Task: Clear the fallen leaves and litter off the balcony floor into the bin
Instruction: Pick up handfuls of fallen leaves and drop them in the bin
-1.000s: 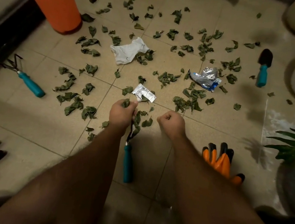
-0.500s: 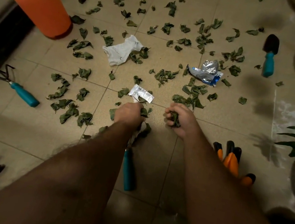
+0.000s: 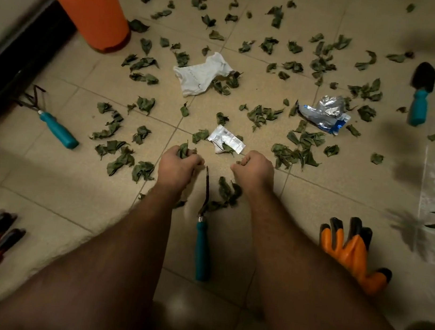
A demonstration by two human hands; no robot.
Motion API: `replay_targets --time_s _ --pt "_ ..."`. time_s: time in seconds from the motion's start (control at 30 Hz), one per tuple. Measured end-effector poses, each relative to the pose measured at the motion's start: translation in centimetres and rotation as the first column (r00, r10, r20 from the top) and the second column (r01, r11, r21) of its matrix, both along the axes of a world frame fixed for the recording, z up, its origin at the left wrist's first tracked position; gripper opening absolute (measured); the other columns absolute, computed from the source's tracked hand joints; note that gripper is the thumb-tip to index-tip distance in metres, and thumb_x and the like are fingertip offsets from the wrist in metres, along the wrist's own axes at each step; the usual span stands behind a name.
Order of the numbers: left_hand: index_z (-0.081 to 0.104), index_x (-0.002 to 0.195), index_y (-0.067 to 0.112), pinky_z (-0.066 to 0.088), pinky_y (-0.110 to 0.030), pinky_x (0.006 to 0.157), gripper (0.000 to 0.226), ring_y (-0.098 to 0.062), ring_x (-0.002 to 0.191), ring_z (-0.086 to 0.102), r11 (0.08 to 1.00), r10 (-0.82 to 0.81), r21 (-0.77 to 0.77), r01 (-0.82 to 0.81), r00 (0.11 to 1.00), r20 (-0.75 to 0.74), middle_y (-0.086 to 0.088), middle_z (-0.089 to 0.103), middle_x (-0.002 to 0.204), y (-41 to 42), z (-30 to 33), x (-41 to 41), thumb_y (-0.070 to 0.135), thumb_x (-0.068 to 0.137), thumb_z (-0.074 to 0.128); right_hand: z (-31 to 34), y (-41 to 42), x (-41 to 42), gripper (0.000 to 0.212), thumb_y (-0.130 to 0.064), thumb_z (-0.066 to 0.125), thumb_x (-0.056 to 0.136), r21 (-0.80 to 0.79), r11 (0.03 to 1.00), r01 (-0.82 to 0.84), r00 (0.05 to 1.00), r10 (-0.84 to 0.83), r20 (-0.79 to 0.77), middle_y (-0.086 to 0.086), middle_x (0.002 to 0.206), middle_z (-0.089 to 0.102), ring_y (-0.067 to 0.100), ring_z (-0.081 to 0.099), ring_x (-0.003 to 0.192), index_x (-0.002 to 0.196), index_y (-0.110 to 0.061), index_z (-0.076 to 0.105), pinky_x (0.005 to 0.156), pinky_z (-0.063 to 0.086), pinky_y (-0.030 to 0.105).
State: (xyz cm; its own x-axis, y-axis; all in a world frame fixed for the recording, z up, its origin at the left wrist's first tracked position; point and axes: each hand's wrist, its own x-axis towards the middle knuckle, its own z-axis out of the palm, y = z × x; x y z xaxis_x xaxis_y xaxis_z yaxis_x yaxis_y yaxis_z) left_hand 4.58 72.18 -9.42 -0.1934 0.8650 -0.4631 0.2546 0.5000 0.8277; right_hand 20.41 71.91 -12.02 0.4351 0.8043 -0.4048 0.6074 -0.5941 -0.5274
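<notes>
Dry, curled leaves (image 3: 116, 160) scattered over most of the tiled balcony floor (image 3: 48, 188), thickest ahead of the hands and out to the right. Left hand (image 3: 178, 165) clenched, fingers (image 3: 192, 160) grasping a small clump of leaves that pokes out at the top of the fist. Right hand (image 3: 254, 173) curled into a fist too; whether anything sits inside cannot be told. Leaves judged near weightless, brittle, likely to crumble and shed bits if squeezed hard; best raked into a heap with spread fingers, then scooped from underneath rather than pinched singly. Small white sachet (image 3: 226, 141) just beyond the fists, a leaf lying on it; thin and flat, best lifted by an edge. Crumpled white paper (image 3: 202, 74) and foil wrapper (image 3: 324, 112) farther out, both light, springy, easy to take by any raised fold. Teal-handled hand tool (image 3: 202, 244) on the floor between the forearms, untouched. No bin in view.
</notes>
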Motion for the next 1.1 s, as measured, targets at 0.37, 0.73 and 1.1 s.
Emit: replay_targets --time_s 0.37,0.73,1.1 --pt "0.059 0.1 0.01 0.038 -0.026 0.045 0.007 -0.013 0.052 0.046 0.991 -0.037 -0.119 0.065 0.974 0.225 -0.004 0.053 0.071 -2.2 0.0 -0.3 0.012 0.096 0.054 0.5 -1.3 2.2 0.011 -0.009 0.063 0.084 0.056 0.994 0.099 0.988 -0.091 -0.126 -0.002 0.08 0.058 0.012 0.051 0.07 0.08 -0.017 0.056 0.052 0.033 0.021" --pt "0.058 0.08 0.016 0.043 -0.027 0.054 0.023 -0.013 0.061 0.053 0.96 -0.277 -0.058 0.273 0.957 -0.081 0.0 0.058 0.072 -2.0 -0.6 1.4 0.032 0.088 0.071 -0.7 1.3 1.0 0.03 -0.036 0.073 0.087 0.079 0.994 0.077 0.976 -0.092 0.196 0.004 0.099 0.067 0.017 0.063 0.088 0.106 -0.014 0.065 0.064 0.055 0.031" --pt "0.056 0.099 0.015 0.051 -0.026 0.06 0.033 -0.016 0.082 0.061 0.887 -0.461 -0.2 0.415 0.807 -0.369 -0.001 0.061 0.089 -2.5 -0.9 2.7 0.043 0.086 0.07 0.0 -0.9 3.5 0.016 -0.018 0.064 0.094 0.083 0.925 0.37 0.777 -0.259 -0.574 0.003 0.072 0.063 0.008 0.046 0.052 0.08 -0.012 0.06 0.042 0.034 0.017"
